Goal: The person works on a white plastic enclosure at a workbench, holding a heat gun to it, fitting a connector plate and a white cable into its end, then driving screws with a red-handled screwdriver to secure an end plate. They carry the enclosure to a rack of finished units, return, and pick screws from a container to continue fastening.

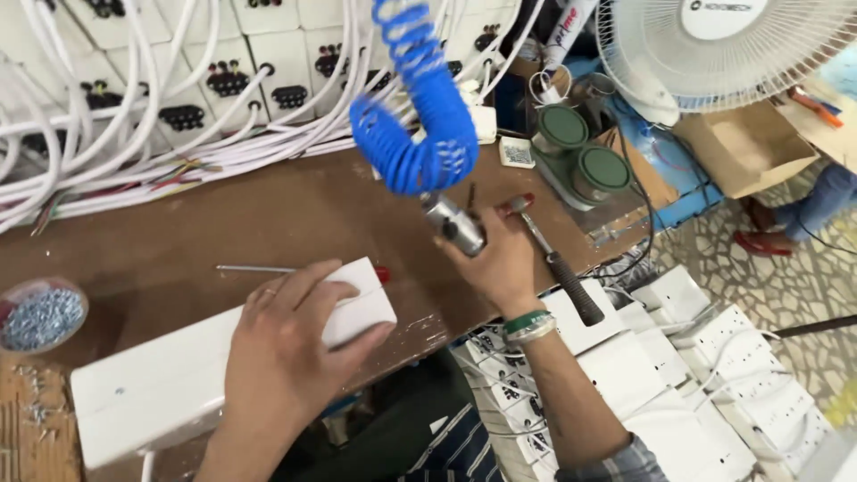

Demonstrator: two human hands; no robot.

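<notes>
Fastening work seems to be the step in hand: the left hand [286,344] lies flat, fingers spread, pressing the long white box [192,375] onto the brown table [223,223] near its front edge. The right hand [495,259] is closed around a metal air-driven screwdriver [455,225] hanging from a blue coiled hose [420,107], wrist bent, tool tilted above the table. Next, I judge, the tip must be brought down squarely onto the box. A hammer [558,263] lies just beside that hand.
</notes>
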